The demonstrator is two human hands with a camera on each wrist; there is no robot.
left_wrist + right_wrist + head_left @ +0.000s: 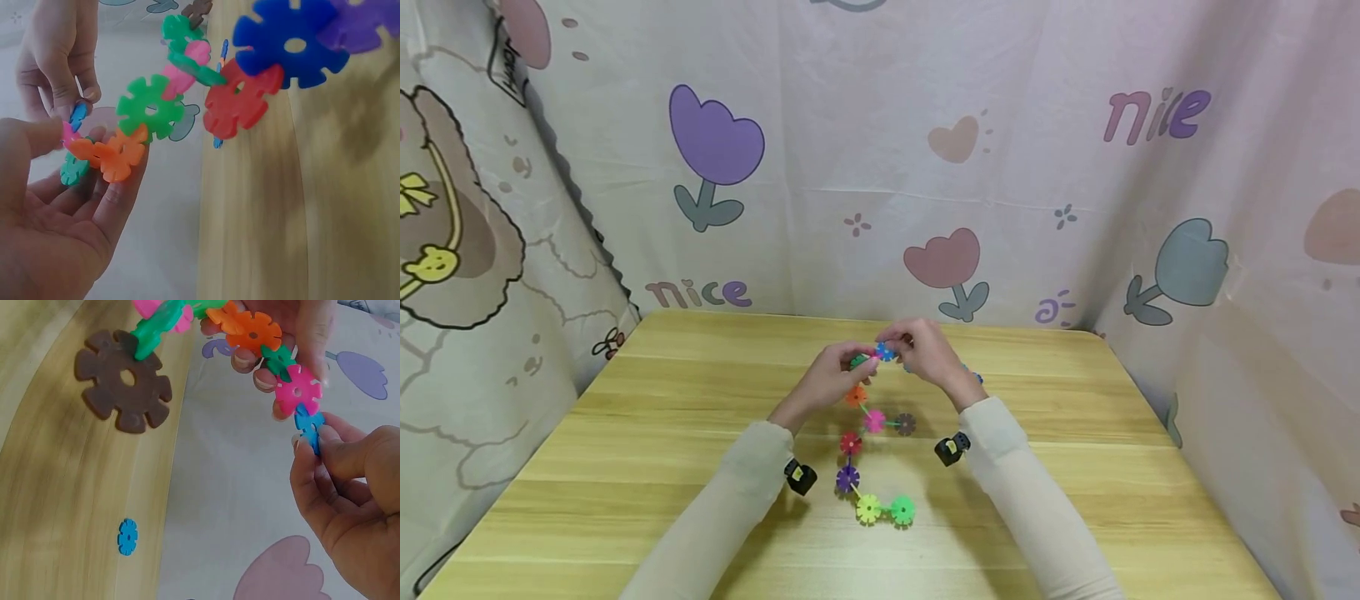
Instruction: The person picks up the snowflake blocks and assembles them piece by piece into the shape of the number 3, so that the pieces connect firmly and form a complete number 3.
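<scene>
Two hands meet above the table point(625, 417): the right hand point(928, 354) pinches a blue disc point(885, 352) at the chain's point(861, 433) 12 o'clock end, gripped by the left hand point(827, 379), its length trailing toward 6 o'clock.

Colourful snowflake-disc chain point(865, 442) lifted above the table, blue disc point(885, 352) topmost.

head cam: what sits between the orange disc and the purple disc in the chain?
A red disc sits between the orange disc and the purple disc, with a pink disc just beside; head view.
</scene>
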